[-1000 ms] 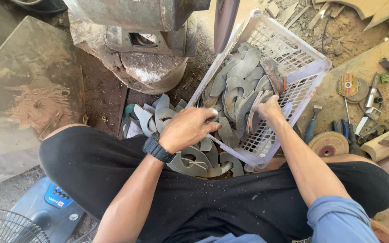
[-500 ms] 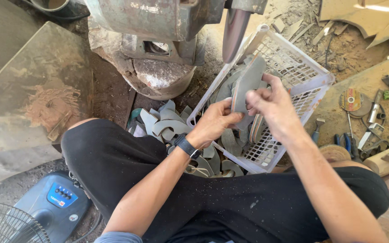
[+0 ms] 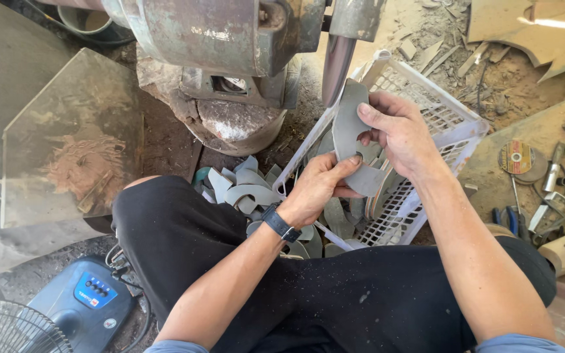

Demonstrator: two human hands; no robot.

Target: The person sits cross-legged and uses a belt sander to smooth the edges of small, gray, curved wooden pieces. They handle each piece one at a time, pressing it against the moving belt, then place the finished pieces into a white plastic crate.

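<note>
A curved grey metal blank (image 3: 351, 140) is held upright between both hands, just below the bench grinder's wheel (image 3: 337, 59). My left hand (image 3: 318, 187), with a dark watch on its wrist, grips the blank's lower end. My right hand (image 3: 397, 134) grips the upper part, thumb across its face. Behind the hands stands a tilted white plastic basket (image 3: 452, 134) with more grey blanks in it. A heap of similar curved blanks (image 3: 246, 189) lies on the ground by my left knee.
The rusty bench grinder (image 3: 230, 39) sits on a dirty base ahead. A clear shield panel (image 3: 73, 137) stands at the left. A blue fan base (image 3: 83, 304) lies at the lower left. Cutting discs and hand tools (image 3: 524, 167) lie at the right.
My right hand took one blank out of the basket and my left hand left the heap to grip it too. Both hands raised it toward the grinding wheel.
</note>
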